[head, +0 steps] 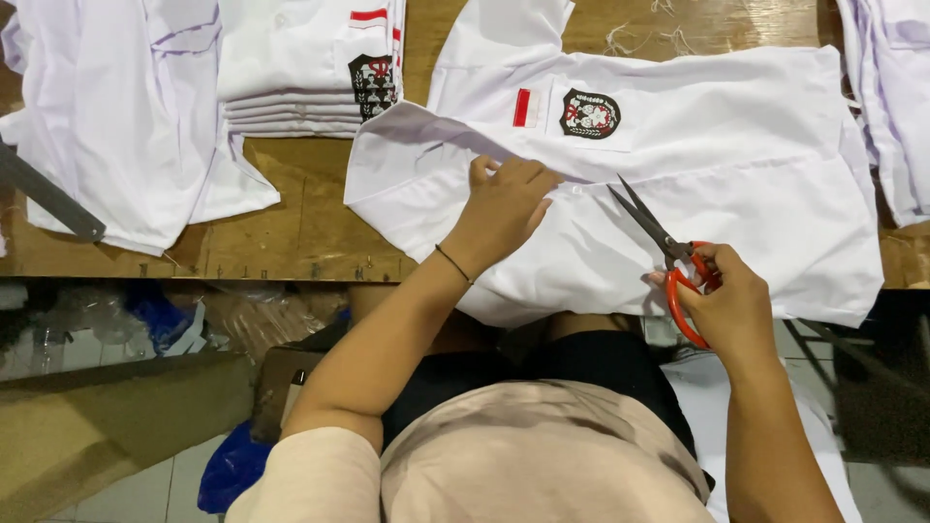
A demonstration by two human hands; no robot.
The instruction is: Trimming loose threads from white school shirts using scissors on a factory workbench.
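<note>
Both hands work over a white shirt (717, 184) spread flat near the front edge of the wooden surface (300, 213). One, the left hand (504, 208), lies palm down with fingers curled, pinching the fabric at the front placket below the chest badge (589, 114) and the small red and white patch (522, 107). Its partner, the right hand (731, 295), grips red-handled scissors (668, 257) through the loops, blades nearly closed and pointing up-left toward the left hand. To do this well, it seems wise to keep the cloth taut under the left fingers, bring only the blade tips to any loose thread, and keep them off the shirt itself.

Behind, a neat stack of folded shirts (310, 68) sits at the top, a looser pile of white shirts (116, 126) lies at the left, and more white cloth (896, 97) is at the right. Thread scraps (644, 39) litter the wood. Below the surface's edge are a tiled floor, plastic bags (160, 315) and a cardboard box.
</note>
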